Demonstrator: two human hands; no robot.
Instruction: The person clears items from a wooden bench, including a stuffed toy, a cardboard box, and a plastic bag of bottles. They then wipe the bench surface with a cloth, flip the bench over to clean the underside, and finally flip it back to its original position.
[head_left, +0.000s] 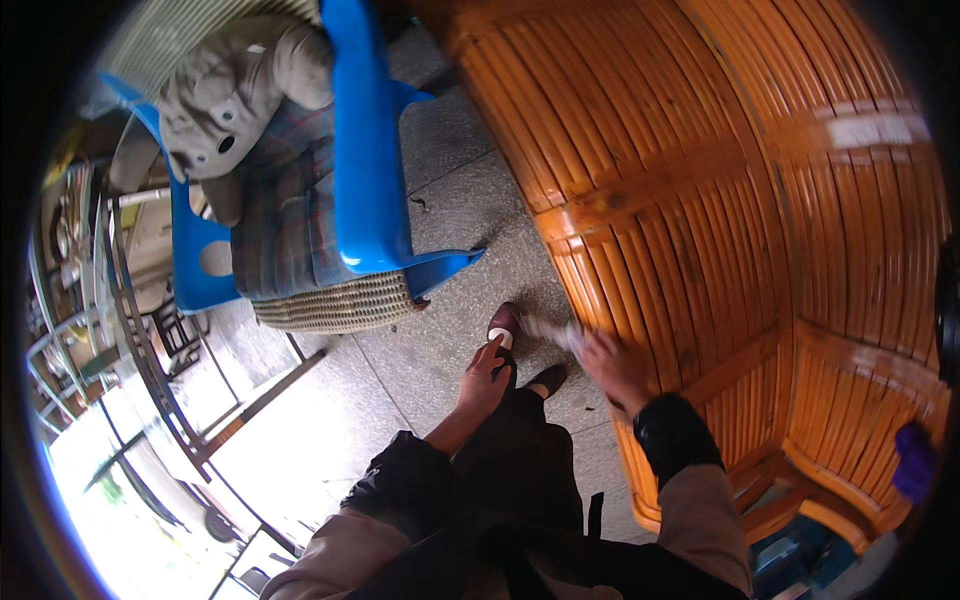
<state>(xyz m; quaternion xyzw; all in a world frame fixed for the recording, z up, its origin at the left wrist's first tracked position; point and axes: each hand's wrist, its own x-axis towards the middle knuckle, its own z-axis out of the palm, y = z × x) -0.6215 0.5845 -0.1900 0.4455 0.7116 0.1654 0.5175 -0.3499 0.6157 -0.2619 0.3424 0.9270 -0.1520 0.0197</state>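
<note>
My right hand (611, 367) grips a greyish-white cloth (553, 331), blurred by motion, at the front edge of a varnished bamboo-slat bench (637, 195). The cloth sticks out to the left over the floor. In front of my dark trousers hangs my left hand (484, 379), its fingers apart and nothing in them. Just beyond it my dark red shoe (504, 319) stands on the speckled floor.
A blue plastic chair (367, 150) stands to the left, with a plaid cushion (292, 225) and a grey plush toy (232, 97) on it. A metal-framed rack (124, 285) is at far left. Some purple thing (915, 461) lies by the bench's right end.
</note>
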